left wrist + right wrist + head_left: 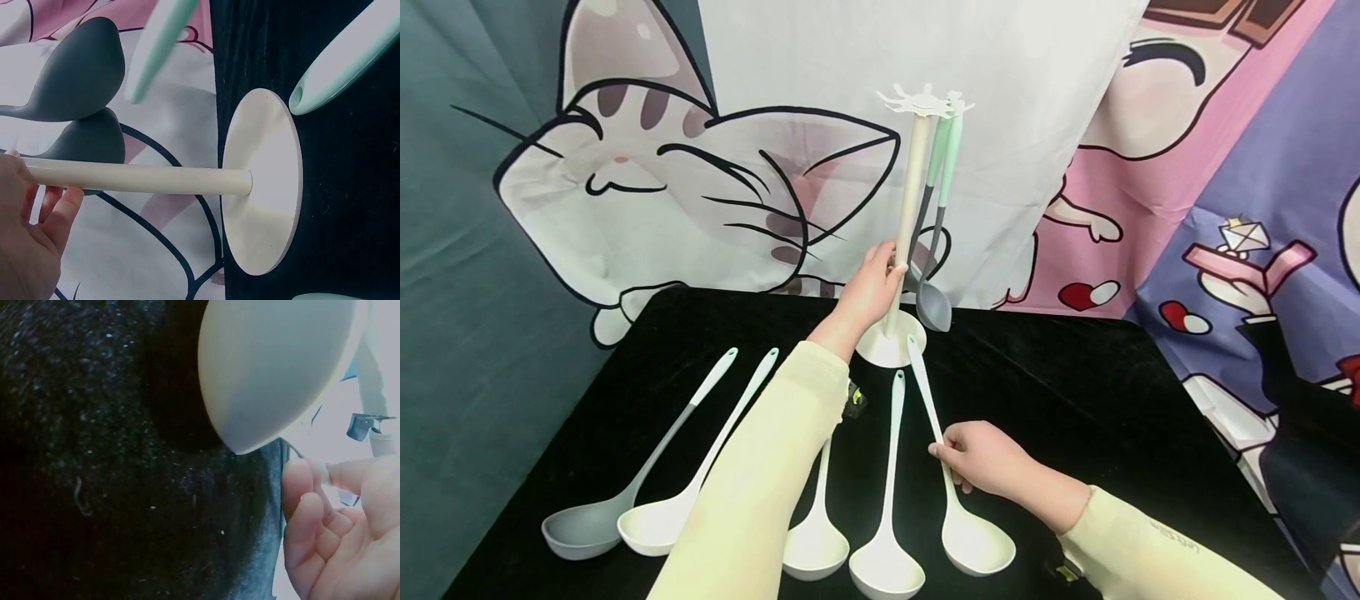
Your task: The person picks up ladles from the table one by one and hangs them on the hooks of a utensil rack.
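My left hand (868, 287) holds the cream pole (912, 183) of an upright utensil stand, about midway up. The stand has a round base (872, 346) and a hooked top (921, 102). Two grey ladles (934, 307) with mint handles hang from its right side. With thumb and fingers, my right hand (988, 457) pinches the neck of a white ladle (977, 542). Its handle tip points toward the stand, overlapping the base in the head view. In the right wrist view, the ladle's bowl (281, 362) hangs over the dark cloth beside my curled fingers.
Two white ladles (887, 571) (816, 550) lie on the black-covered table (1060, 383) in front of me. Farther left lie another white ladle (655, 525) and a grey one (580, 529), partly beside my left sleeve. A cartoon-printed curtain (1000, 50) hangs behind the table.
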{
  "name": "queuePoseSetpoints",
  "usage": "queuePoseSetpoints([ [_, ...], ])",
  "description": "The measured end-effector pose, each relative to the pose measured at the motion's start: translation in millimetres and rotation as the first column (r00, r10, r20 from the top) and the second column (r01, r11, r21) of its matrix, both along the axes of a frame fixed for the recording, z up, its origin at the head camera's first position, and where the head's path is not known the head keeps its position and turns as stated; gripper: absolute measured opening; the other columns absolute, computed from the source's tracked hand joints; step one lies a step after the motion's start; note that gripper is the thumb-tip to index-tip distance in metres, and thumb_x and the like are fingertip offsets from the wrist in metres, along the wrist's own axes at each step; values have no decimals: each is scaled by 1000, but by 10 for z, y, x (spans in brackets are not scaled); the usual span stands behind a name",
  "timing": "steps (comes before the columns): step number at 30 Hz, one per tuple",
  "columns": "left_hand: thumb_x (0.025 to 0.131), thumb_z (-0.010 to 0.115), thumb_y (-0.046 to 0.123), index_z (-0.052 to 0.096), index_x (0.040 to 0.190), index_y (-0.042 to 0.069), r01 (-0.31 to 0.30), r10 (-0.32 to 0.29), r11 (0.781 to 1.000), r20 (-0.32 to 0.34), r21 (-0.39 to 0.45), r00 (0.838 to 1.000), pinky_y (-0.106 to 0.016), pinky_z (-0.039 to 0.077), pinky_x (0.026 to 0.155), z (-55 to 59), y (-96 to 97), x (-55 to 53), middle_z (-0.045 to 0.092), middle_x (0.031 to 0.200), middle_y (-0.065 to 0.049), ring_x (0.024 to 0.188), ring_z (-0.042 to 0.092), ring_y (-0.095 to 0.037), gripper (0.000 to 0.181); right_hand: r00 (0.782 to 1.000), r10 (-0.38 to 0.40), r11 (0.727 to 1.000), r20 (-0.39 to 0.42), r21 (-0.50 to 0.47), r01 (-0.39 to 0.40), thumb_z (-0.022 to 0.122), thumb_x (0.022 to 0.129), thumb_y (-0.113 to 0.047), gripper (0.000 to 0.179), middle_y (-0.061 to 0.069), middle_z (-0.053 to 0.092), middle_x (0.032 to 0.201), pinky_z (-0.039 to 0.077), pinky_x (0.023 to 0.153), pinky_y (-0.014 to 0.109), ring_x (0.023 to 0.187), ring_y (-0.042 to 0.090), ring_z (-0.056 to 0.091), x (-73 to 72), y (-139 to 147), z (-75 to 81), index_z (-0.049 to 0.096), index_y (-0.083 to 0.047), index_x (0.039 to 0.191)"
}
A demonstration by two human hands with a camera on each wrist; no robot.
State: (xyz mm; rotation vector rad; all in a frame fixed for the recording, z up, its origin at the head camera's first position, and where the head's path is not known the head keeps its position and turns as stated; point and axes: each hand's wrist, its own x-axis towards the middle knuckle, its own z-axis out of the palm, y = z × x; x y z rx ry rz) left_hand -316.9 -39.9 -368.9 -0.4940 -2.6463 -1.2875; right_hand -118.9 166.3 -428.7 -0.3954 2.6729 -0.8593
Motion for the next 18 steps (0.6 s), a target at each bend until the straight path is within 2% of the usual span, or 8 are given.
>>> queuePoseSetpoints([
  [18, 106, 45, 34, 38, 147, 20, -6, 6, 1000, 0, -2, 1000, -42, 49, 93, 2, 6, 9, 46, 133, -9, 110, 60, -24, 44, 997, 15, 1000, -77, 6, -14, 66, 96, -29, 26, -8, 55, 56, 47, 48, 29, 50, 9, 56, 14, 20, 154, 60, -21, 72],
])
